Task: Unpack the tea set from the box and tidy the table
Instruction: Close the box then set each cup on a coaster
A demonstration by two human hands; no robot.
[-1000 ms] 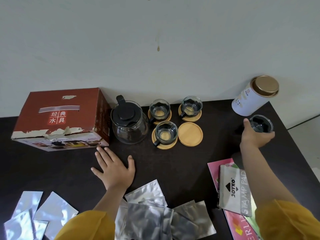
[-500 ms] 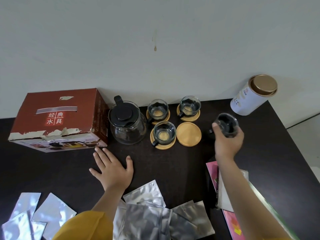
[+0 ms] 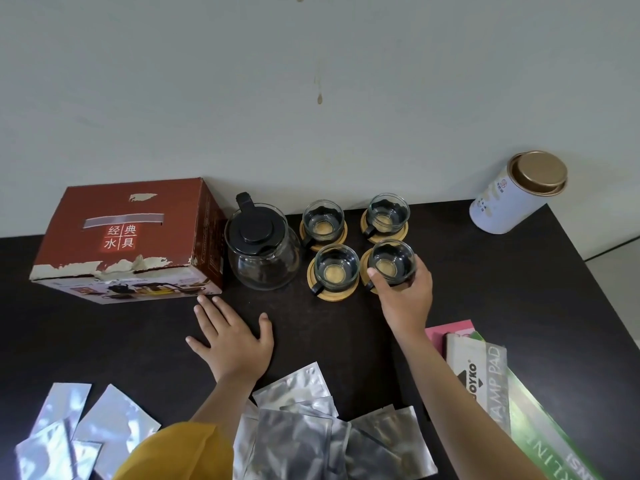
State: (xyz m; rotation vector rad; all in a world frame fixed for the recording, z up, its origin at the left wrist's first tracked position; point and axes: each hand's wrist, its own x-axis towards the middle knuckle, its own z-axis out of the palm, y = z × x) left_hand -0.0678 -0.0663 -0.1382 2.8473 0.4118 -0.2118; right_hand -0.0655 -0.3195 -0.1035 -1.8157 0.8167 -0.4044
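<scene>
Glass cup (image 3: 391, 263) on coaster | right hand (image 3: 405, 299) grips it | left hand (image 3: 232, 337) flat

A red cardboard box (image 3: 128, 237) sits closed at left beside a glass teapot (image 3: 261, 249) with black lid. Four glass cups stand on wooden coasters; the right hand (image 3: 407, 296) grips the front-right cup (image 3: 391, 263).

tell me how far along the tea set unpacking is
Mostly done: the teapot and three glass cups on wooden coasters stand beside the box. In hand: the right hand grips the fourth cup over the last coaster. Left: foil packets remain scattered in front; the left hand rests flat.
</scene>
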